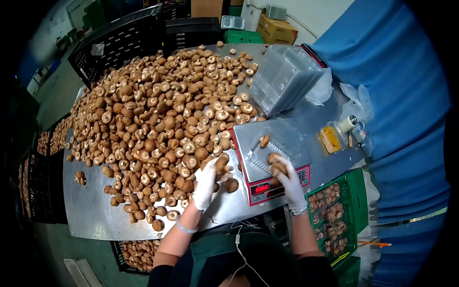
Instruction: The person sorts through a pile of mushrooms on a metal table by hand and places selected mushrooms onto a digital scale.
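My left hand, in a white glove, closes round a brown mushroom at the near edge of the pile. Over the scale's front, my gloved right hand grips mushrooms between thumb and fingers; how many is partly hidden. A clear plastic tray lies on the metal plate of the red digital scale, with one small mushroom in it. The red display appears to read 0.060. A loose mushroom lies on the steel table beside my left hand.
A large mushroom heap covers the table's left and middle. Stacked clear trays stand behind the scale. A green crate of packed mushrooms sits at right, below a yellow-filled tub and bottle. Black crates stand behind.
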Demonstrator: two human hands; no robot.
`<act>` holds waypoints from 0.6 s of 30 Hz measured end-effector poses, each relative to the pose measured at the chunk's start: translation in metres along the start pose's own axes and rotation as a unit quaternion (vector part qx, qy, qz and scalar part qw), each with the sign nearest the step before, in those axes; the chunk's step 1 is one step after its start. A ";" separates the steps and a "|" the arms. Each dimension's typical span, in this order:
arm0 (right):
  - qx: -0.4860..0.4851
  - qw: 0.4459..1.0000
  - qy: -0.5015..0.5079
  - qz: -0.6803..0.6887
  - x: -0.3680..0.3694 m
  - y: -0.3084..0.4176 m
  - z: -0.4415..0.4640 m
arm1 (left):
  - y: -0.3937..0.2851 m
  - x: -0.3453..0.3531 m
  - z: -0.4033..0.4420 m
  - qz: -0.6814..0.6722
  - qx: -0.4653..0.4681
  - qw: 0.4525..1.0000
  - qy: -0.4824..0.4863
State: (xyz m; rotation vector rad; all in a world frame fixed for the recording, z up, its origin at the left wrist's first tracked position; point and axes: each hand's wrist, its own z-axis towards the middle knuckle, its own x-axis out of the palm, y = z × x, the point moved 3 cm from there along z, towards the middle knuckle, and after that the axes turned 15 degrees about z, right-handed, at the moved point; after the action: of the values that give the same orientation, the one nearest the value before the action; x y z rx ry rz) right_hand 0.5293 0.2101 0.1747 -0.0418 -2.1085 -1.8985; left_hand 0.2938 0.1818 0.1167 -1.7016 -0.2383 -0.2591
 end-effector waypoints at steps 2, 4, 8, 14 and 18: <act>-0.009 0.997 -0.020 -0.073 -0.018 0.014 0.014 | -0.009 0.027 0.023 0.247 0.133 0.958 -0.059; -0.164 0.954 -0.023 -0.249 -0.038 0.014 0.034 | -0.026 0.063 0.039 0.318 0.119 0.940 -0.044; -0.235 0.893 -0.004 -0.383 -0.055 0.008 0.047 | 0.022 0.092 0.062 0.627 0.277 0.728 -0.027; -0.268 0.891 0.019 -0.367 -0.038 0.026 0.032 | 0.014 0.073 -0.029 0.587 0.239 0.774 0.011; -0.220 0.919 0.170 -0.281 0.016 0.005 0.018 | 0.044 0.012 -0.091 0.567 0.076 0.820 0.031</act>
State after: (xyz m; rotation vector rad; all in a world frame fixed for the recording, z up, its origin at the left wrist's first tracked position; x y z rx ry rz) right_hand 0.5114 0.2254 0.1821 0.8165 -1.5244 -2.4424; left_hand 0.3155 0.0860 0.0919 -1.4045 0.7928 0.5836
